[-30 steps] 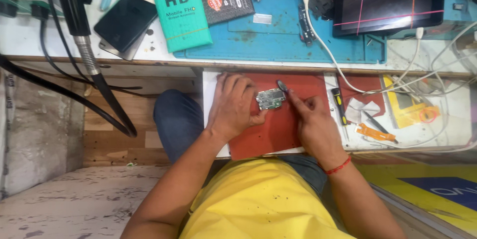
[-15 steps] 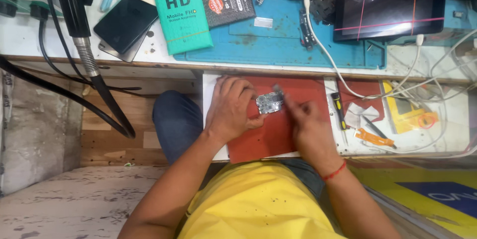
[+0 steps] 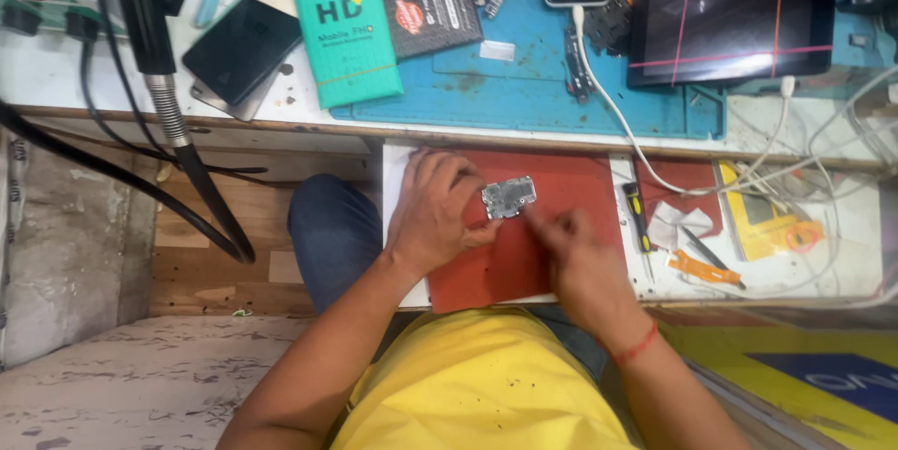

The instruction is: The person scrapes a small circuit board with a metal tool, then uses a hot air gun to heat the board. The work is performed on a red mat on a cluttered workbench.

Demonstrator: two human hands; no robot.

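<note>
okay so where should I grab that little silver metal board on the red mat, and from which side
Probably by its thin long edges, coming from the far side. The silver board lies flat on the red mat; the left hand holds its left end and the right hand crowds its near right corner. The far edge looks free, and the face seems to carry small parts.

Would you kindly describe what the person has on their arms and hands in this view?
Both forearms are bare, with no sleeves showing and no gloves on the left hand or the right hand. The right wrist carries a thin red thread band. The left wrist shows nothing worn. A yellow shirt covers the torso.
</note>
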